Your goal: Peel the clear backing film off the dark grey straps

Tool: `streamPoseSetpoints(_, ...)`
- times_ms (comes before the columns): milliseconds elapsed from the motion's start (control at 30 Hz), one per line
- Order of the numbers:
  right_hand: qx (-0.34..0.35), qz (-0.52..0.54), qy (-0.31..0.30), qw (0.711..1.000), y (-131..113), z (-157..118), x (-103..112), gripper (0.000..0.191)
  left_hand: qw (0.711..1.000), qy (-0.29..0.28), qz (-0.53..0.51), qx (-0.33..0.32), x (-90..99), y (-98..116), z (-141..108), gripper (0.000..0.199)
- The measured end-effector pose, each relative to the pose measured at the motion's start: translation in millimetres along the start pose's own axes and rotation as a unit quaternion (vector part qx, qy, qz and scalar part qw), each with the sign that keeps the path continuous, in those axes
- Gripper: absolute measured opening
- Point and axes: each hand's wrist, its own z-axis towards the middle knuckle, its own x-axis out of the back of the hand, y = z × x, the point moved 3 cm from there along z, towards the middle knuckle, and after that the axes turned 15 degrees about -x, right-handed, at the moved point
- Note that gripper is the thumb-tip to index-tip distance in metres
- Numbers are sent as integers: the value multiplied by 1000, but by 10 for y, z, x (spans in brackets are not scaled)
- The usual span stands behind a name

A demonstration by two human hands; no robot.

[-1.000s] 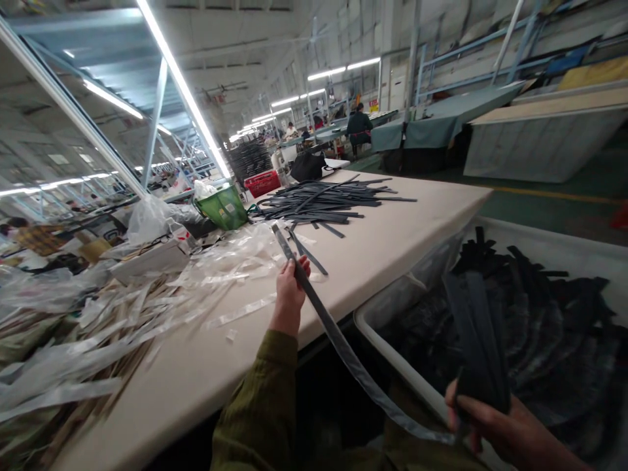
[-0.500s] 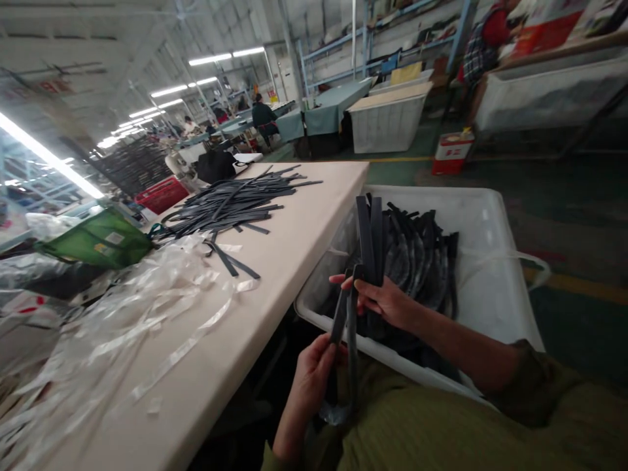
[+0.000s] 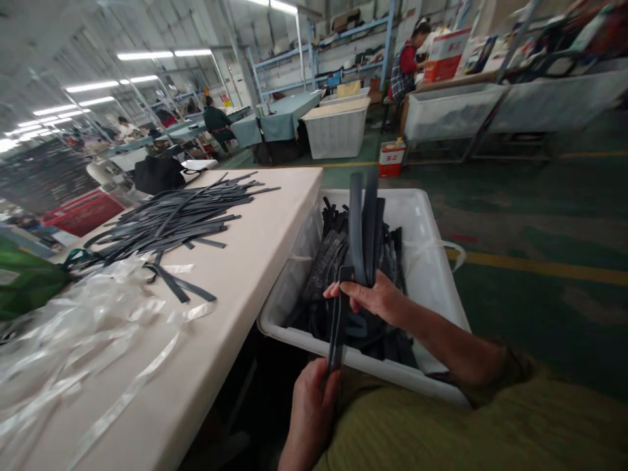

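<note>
My right hand (image 3: 375, 297) grips several dark grey strips (image 3: 364, 229) that stand up from its fingers over the white bin. Lower down, my left hand (image 3: 314, 392) pinches the bottom of a dark strip (image 3: 336, 327), whose upper end runs to the fingers of my right hand. More dark strips (image 3: 326, 265) lie bunched inside the white bin (image 3: 436, 261), beneath and behind my right hand. What the strips are made of I cannot tell.
Left of the bin is a pale table (image 3: 245, 281) bearing a pile of dark strips (image 3: 176, 212) and crumpled clear plastic (image 3: 98, 307). A green bag (image 3: 27, 281) lies at its far left. Behind stand a red-and-white can (image 3: 391, 158), a large bin (image 3: 336, 131) and a seated co-worker (image 3: 405, 69).
The view has swung right, so the table and bin sit further left. My left hand is lower, and the strip between my hands now hangs straight where two lengths showed earlier.
</note>
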Motion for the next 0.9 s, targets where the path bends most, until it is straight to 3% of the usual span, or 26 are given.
streamPoseSetpoints(100, 23, 7, 50, 998, -154, -95, 276, 34, 999, -15, 24, -26, -58, 46, 29, 18)
streamPoseSetpoints(233, 65, -8, 127, 990, -460, -194, 622, 33, 999, 12, 0, -53, -62, 118, 95, 23)
streamPoseSetpoints(433, 165, -88, 274, 943, -771, -131, 1241, 26, 997, 67, -38, 26, -30, -174, -109, 40)
streamPoseSetpoints(567, 172, -120, 343, 915, -601, 167, 1552, 26, 992, 115, -39, 35, -5, -291, -204, 43)
streamPoseSetpoints(667, 88, -108, 363, 921, -283, 466, 1677, 33, 989, 140, -31, 45, 19, -373, -250, 46)
streamPoseSetpoints(767, 10, -106, 358, 928, 49, 663, 1696, 43, 990, 127, -24, 63, 38, -525, -324, 52)
streamPoseSetpoints(900, -20, -94, 325, 941, 281, 670, 1551, 49, 991, 98, -30, 91, 59, -717, -430, 53)
